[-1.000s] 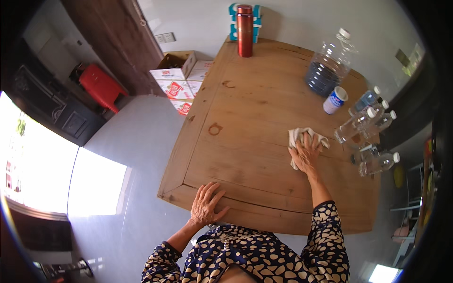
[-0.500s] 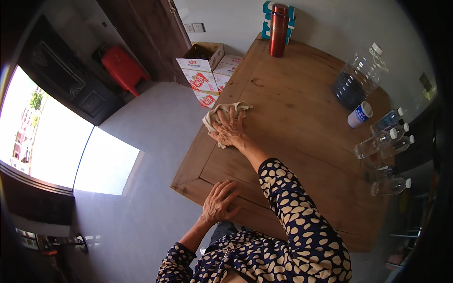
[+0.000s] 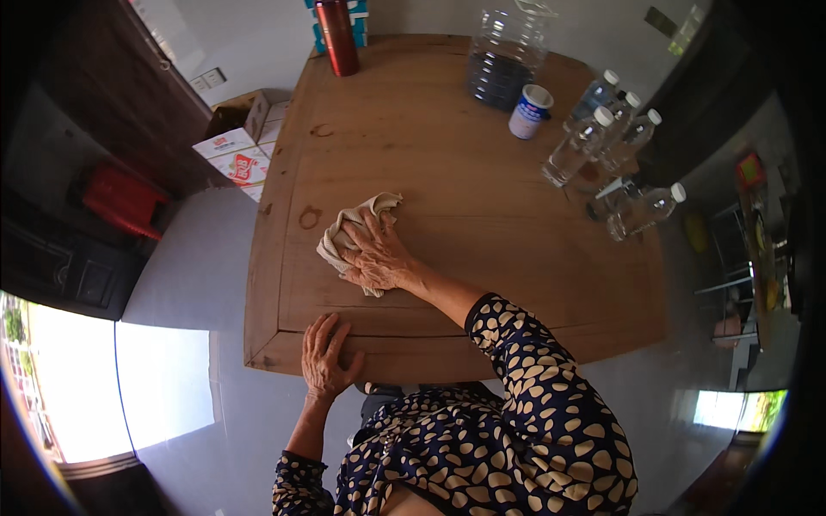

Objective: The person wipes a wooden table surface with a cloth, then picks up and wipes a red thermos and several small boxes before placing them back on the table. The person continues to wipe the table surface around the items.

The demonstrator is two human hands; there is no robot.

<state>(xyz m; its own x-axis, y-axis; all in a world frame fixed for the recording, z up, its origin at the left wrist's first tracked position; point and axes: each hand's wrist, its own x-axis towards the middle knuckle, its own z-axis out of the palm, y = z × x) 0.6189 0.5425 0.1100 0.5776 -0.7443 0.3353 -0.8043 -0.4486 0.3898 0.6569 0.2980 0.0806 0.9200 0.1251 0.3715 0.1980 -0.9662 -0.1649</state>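
Note:
My right hand (image 3: 379,258) holds a crumpled beige cloth (image 3: 334,249) down against the wooden table (image 3: 447,284). Its fingers spread over the fabric, and folds stick out beyond the fingertips and under the thumb side. My left hand (image 3: 325,361) rests on the table's near edge, close to the left corner, with fingers stretched out and nothing in them. A dark ring stain (image 3: 310,217) marks the wood just left of the cloth.
At the far left of the table stands a red flask (image 3: 337,39) before teal boxes (image 3: 357,21). A large jug of dark liquid (image 3: 502,73), a white-and-blue tub (image 3: 529,113) and several clear bottles (image 3: 578,148) stand on the right. Cartons (image 3: 241,155) sit beyond the left edge.
My right hand has drawn the cloth from the table's left edge inward across the wood. My left hand stays at the near edge. The view has turned to the right.

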